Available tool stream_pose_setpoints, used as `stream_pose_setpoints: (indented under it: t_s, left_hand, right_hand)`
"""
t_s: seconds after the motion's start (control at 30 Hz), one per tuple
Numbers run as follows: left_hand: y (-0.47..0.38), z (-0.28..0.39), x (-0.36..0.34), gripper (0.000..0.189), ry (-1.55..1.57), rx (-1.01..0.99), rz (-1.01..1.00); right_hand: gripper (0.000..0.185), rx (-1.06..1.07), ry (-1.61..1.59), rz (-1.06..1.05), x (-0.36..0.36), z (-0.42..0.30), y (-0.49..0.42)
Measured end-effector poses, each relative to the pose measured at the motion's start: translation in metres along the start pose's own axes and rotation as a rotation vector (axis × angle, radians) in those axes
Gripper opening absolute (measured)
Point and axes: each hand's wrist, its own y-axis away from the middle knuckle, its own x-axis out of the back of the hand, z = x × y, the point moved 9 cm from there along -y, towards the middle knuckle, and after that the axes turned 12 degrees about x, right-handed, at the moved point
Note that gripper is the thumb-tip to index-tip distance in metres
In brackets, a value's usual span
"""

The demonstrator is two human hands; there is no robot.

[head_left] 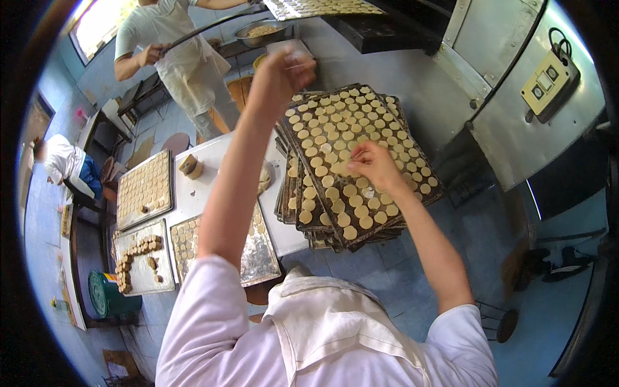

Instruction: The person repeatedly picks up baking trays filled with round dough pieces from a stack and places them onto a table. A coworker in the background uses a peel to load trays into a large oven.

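A dark baking tray [333, 205] lies at the top of a skewed stack, covered with rows of pale round dough discs [359, 200]. Over its middle is my right hand [375, 167], thumb and fingertips drawn together close to the discs; whether anything is pinched there is too blurred to tell. My left hand [290, 72] is raised past the tray's far left corner, smeared by motion, so its grip cannot be made out. Two whitish bits [368, 192] lie among the discs. More loaded trays [303, 213] jut out underneath.
Left of the stack, a white table [208, 186] holds trays of discs [145, 186] and a tray of brown pieces [145, 271]. A co-worker [179, 58] grips a long pole near a raised disc-filled tray [329, 7]. A metal oven wall [401, 82] stands behind. Another person [67, 162] bends far left.
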Motion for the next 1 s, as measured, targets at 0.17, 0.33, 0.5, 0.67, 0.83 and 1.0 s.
stream_pose_setpoints:
  t_s: [0.17, 0.33, 0.5, 0.67, 0.83, 1.0]
  left_hand:
    - [0.209, -0.154, 0.003, 0.034, -0.405, 0.298, 0.203]
    - [0.307, -0.261, -0.012, 0.035, -0.361, 0.623, 0.129]
    - [0.299, -0.282, -0.014, 0.028, 0.073, 0.607, 0.229]
    - [0.287, -0.251, -0.041, 0.042, 0.474, 0.327, 0.388]
    - [0.241, -0.181, -0.017, 0.038, 0.533, 0.105, 0.187]
    - [0.237, -0.081, -0.007, 0.041, 0.575, 0.022, -0.004]
  right_hand:
    - [0.032, -0.035, 0.568, -0.150, -0.029, -0.025, 0.006]
    - [0.033, -0.014, 0.585, -0.156, 0.028, -0.069, 0.018]
    - [0.030, 0.176, 0.571, -0.011, 0.108, -0.173, 0.021]
    - [0.032, 0.335, 0.837, 0.402, 0.210, -0.294, 0.050]
    - [0.041, 0.853, 1.198, 0.772, 0.294, -0.357, 0.078]
    - [0.064, 0.849, 1.294, 0.828, 0.352, -0.334, 0.045]
